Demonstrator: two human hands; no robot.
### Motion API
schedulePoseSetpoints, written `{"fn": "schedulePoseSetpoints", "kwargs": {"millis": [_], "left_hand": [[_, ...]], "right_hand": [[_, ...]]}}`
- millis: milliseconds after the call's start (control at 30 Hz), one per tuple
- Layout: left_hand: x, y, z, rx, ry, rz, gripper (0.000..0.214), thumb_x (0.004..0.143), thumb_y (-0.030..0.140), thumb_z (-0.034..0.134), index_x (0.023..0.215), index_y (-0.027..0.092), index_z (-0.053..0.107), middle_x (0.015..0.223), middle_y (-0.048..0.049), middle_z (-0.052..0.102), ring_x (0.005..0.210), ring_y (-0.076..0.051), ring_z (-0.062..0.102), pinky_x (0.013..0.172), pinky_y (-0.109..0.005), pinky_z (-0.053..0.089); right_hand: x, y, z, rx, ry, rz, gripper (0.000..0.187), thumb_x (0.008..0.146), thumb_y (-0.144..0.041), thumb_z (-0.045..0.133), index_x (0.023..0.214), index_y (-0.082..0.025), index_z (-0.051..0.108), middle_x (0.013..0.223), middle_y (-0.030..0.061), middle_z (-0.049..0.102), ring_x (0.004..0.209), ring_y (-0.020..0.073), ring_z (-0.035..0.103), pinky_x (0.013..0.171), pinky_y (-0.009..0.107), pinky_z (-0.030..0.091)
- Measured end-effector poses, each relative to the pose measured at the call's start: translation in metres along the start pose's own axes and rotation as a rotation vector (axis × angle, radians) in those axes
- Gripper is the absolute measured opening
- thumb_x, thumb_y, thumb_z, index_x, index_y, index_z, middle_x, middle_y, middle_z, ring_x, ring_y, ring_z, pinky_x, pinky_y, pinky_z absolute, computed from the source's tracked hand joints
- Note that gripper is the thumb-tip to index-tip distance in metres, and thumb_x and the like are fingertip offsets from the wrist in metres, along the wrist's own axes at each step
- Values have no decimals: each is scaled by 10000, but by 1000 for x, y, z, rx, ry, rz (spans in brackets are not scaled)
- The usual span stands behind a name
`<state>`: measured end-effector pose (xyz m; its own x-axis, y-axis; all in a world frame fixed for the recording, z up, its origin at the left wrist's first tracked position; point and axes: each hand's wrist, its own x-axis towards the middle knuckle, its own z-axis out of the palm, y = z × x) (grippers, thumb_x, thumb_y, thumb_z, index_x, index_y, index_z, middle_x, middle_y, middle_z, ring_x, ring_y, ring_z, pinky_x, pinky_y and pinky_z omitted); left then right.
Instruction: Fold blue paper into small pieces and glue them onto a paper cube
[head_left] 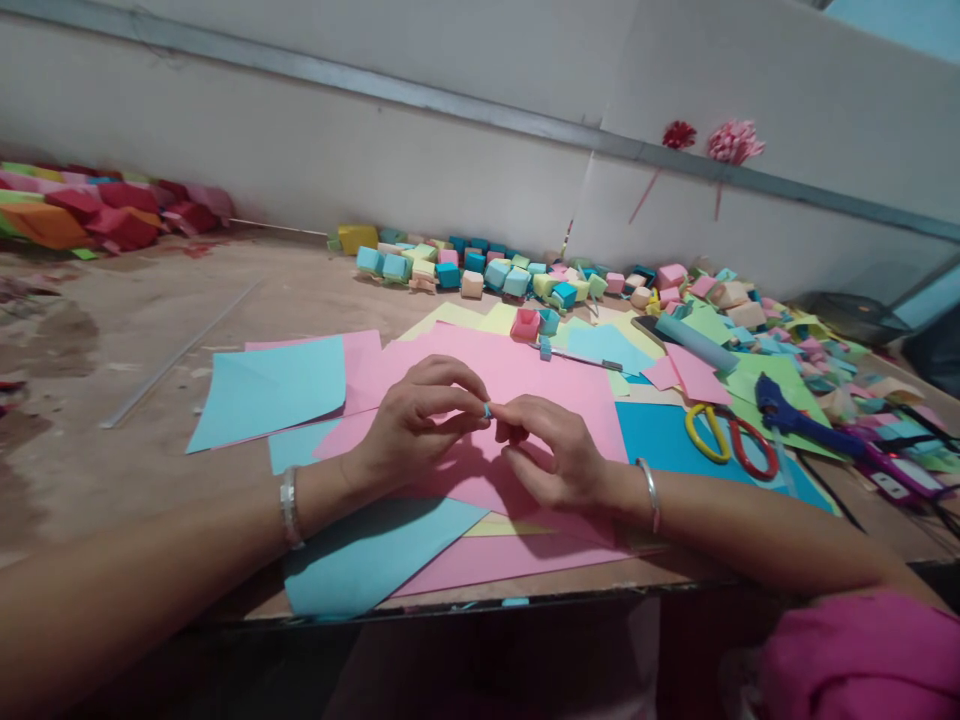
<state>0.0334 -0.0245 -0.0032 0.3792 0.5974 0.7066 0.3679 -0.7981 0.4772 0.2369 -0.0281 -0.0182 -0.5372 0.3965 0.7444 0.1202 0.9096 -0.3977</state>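
Over the pink paper sheets (pixel 450 350), my left hand (pixel 420 415) pinches a small blue piece (pixel 487 410), apparently paper, between thumb and fingertips. My right hand (pixel 551 450) meets it from the other side, its fingers curled and the index fingertip at the piece. Most of the piece is hidden by the fingers, so its shape is unclear. Just beyond the hands stand a small pink paper box (pixel 525 323) and a light blue paper box (pixel 548 321). A pen (pixel 585 358) with a blue piece around one end lies beside them.
Scissors (pixel 706 434) with yellow and red handles and a blue glue gun (pixel 802 415) lie to the right. Light blue sheets (pixel 274 390) and a clear ruler-like strip (pixel 180 355) are at left. Many small paper boxes (pixel 472 262) line the wall.
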Motion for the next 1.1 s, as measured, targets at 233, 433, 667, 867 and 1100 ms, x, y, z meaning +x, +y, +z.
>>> {"fn": "schedulePoseSetpoints", "kwargs": {"millis": [233, 433, 667, 867, 1100], "left_hand": [[1, 0, -1, 145, 0, 25, 129, 835, 242, 649, 714, 237, 691, 844, -41, 734, 856, -201, 643, 834, -391, 466], [3, -3, -4, 245, 25, 7, 126, 845, 226, 617, 741, 238, 686, 850, -14, 759, 963, -226, 657, 918, -431, 426], [1, -1, -2, 265, 9, 10, 141, 820, 223, 628, 697, 263, 682, 796, 3, 750, 885, -225, 635, 907, -453, 409], [3, 0, 1, 111, 52, -46, 85, 802, 242, 686, 718, 245, 695, 850, -18, 734, 894, -208, 633, 878, -407, 455], [7, -1, -2, -76, 66, -209, 86, 764, 302, 754, 759, 224, 718, 846, -30, 697, 842, -183, 636, 790, -339, 503]], "right_hand": [[-1, 1, 4, 90, -3, 124, 489, 746, -47, 479, 1211, -167, 568, 828, 28, 597, 697, 128, 540, 639, 288, 521], [-1, -1, 4, 292, -94, 265, 579, 798, -73, 501, 1364, -188, 481, 862, 12, 576, 703, 103, 545, 654, 268, 536], [4, -2, -2, 147, -168, 186, 417, 768, -50, 517, 1152, -184, 612, 818, 11, 606, 708, 120, 543, 684, 291, 519], [7, 0, -1, 277, -65, 335, 259, 818, -125, 518, 1029, -180, 659, 776, -3, 594, 675, 102, 546, 664, 278, 506], [7, 18, -4, 203, 105, 382, 566, 822, -224, 620, 1368, -214, 471, 975, 45, 584, 801, 134, 552, 654, 279, 502]]}}
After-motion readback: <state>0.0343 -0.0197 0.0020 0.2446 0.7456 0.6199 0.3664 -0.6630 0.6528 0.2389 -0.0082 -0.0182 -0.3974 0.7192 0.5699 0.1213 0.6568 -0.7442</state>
